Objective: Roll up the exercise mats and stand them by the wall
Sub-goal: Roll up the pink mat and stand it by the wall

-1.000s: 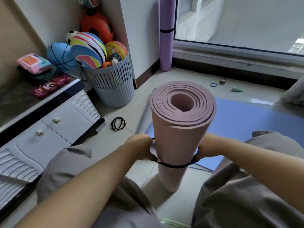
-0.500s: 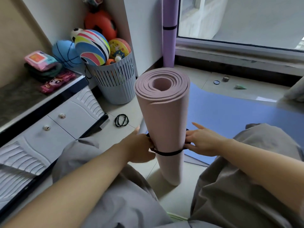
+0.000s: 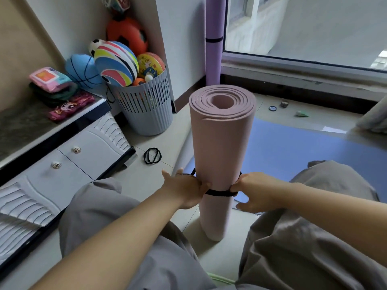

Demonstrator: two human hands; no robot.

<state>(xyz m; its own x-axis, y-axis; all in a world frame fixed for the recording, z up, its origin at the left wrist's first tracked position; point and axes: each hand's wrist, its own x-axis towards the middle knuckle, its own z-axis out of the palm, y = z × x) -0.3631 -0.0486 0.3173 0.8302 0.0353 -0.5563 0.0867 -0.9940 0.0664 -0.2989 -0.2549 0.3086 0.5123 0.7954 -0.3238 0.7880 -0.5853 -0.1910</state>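
Closest are two knees in soft grey trousers (image 3: 100, 210), and the pink mat (image 3: 222, 147) stands on end on the floor (image 3: 171, 130) between them. The left hand (image 3: 184, 190) and right hand (image 3: 254, 192) sit low on each side of the roll. Both pinch the black band (image 3: 219, 193) that goes round it, so neither hand is loose. The band looks thin and stretchy. If a finger slips, it could snap back and the roll could spring open. It sits low down too, so the top coils might fan out. The roll is tall on a small end, and a hard tug could tip it over. The mat is thick, squashy foam with a dull skin, wound in a neat swirl with a hole in the middle. Behind it a blue mat (image 3: 293, 151) lies flat and smooth, not rolled yet. Left of the roll, spare bands (image 3: 152, 155) lie in a floppy loop on the shiny tiles. Farther off is a grey basket (image 3: 146, 114) with slits, full of round balls. Farthest of all, a purple mat (image 3: 214, 49) stands by the wall (image 3: 184, 38), rolled into a thin tube with its own dark band.
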